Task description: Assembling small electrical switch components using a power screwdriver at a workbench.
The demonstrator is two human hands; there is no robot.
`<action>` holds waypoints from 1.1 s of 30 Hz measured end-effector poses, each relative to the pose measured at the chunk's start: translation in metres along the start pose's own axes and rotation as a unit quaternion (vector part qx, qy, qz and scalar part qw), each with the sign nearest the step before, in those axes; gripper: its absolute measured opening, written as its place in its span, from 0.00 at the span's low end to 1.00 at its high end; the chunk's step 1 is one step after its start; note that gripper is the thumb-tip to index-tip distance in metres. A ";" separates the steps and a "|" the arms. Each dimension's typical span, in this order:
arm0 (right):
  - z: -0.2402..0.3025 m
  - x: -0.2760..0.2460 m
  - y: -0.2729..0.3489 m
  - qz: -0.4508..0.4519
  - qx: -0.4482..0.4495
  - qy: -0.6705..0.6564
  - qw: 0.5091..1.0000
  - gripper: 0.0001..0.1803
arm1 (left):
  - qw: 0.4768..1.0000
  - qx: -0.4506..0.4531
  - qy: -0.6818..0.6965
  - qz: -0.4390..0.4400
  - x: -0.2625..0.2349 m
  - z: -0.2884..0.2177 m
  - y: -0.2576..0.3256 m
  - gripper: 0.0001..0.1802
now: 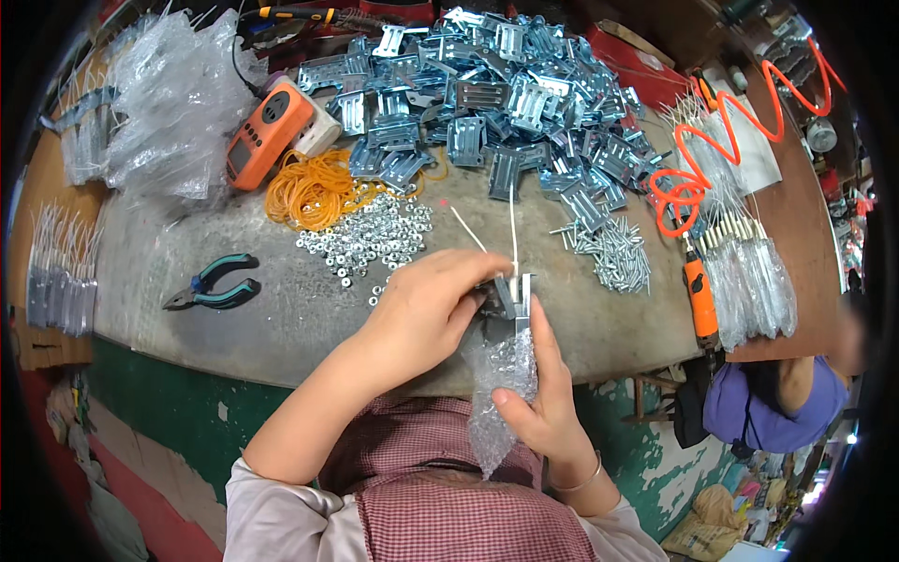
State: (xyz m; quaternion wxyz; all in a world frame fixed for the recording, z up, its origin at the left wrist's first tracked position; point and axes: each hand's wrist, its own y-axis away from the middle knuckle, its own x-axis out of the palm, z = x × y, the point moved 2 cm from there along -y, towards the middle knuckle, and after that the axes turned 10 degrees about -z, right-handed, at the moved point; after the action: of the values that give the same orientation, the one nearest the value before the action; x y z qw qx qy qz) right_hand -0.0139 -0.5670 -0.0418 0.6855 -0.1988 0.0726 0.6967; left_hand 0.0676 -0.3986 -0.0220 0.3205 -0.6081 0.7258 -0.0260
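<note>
Both hands meet just below the heap of zinc brackets (510, 89). The left hand (426, 304) pinches a metal bracket (510, 298) with curled fingers, two white cable ties (512, 229) poking up. The right hand (543, 393) clasps a bubble-wrap bag (501, 375) under it. Pliers (211, 286) lie far left of the heap.

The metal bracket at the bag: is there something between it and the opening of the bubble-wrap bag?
Nothing visible does. The left hand holds the metal bracket right at the top of the bubble-wrap bag, which the right hand grips from the side. Its fingers stay on the bag's outside; the opening itself is hidden behind the bracket.
</note>
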 end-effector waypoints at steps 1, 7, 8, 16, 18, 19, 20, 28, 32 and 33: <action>0.000 0.000 0.000 0.007 -0.002 0.005 1.000 0.46 | 0.999 0.041 -0.028 0.012 -0.002 -0.002 0.001 0.24; 0.002 -0.001 -0.001 0.006 -0.015 0.037 0.999 0.46 | 0.997 0.052 -0.045 0.037 -0.010 0.001 -0.003 0.21; 0.002 -0.001 -0.001 0.005 -0.015 0.035 0.999 0.46 | 0.997 0.052 -0.046 0.038 -0.009 0.002 -0.004 0.21; 0.001 0.000 -0.001 0.011 -0.015 0.029 0.999 0.46 | 1.000 -0.023 -0.006 0.008 0.002 0.005 -0.001 0.19; 0.002 0.000 -0.001 0.012 -0.025 0.036 0.999 0.46 | 1.000 -0.022 -0.022 -0.003 0.005 0.007 0.000 0.20; 0.003 0.001 -0.001 0.014 -0.034 0.043 0.998 0.46 | 0.999 -0.021 -0.038 -0.012 0.006 0.008 0.001 0.21; 0.003 0.001 -0.001 0.014 -0.034 0.042 0.998 0.46 | 0.999 -0.021 -0.039 -0.012 0.006 0.005 0.003 0.21; 0.005 0.010 -0.001 0.011 -0.091 0.098 0.991 0.47 | 0.992 -0.037 0.031 -0.117 0.018 -0.016 0.053 0.22; 0.013 0.029 0.009 0.001 -0.136 0.109 0.985 0.45 | 0.991 -0.082 0.009 -0.109 0.007 -0.020 0.072 0.23; 0.014 0.032 0.012 0.004 -0.134 0.098 0.986 0.45 | 0.991 -0.080 0.007 -0.103 0.005 -0.020 0.074 0.23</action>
State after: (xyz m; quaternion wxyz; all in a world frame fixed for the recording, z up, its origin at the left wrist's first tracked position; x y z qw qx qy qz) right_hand -0.0276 -0.5322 -0.0431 0.6392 -0.3563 0.0464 0.6800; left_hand -0.0063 -0.3906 -0.0399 0.2608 -0.7035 0.6611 -0.0051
